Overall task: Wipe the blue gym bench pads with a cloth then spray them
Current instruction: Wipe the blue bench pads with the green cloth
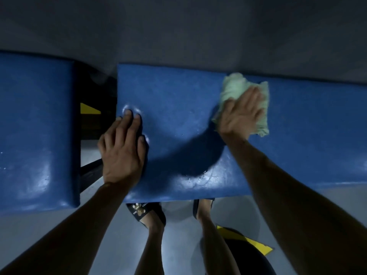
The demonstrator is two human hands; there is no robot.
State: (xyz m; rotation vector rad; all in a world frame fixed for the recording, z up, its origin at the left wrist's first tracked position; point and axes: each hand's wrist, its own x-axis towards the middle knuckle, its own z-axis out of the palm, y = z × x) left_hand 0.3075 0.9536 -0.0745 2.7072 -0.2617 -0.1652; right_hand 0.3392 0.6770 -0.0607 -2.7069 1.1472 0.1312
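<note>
A long blue bench pad [178, 108] runs across the middle of the head view, and a second blue pad [37, 126] lies at the left across a gap. My right hand [241, 114] lies flat on a crumpled pale green cloth [232, 88] and presses it onto the long pad near its far edge. My left hand [123, 149] rests on the long pad's left end, fingertips denting the vinyl, holding nothing. Wet streaks shine near the pad's front edge. No spray bottle is in view.
Black frame bars [91, 171] and a yellow part [89, 109] show in the gap between the pads. My two feet in dark sandals [147, 213] stand on the grey floor below the pad. A yellow piece [256, 245] lies on the floor at the lower right.
</note>
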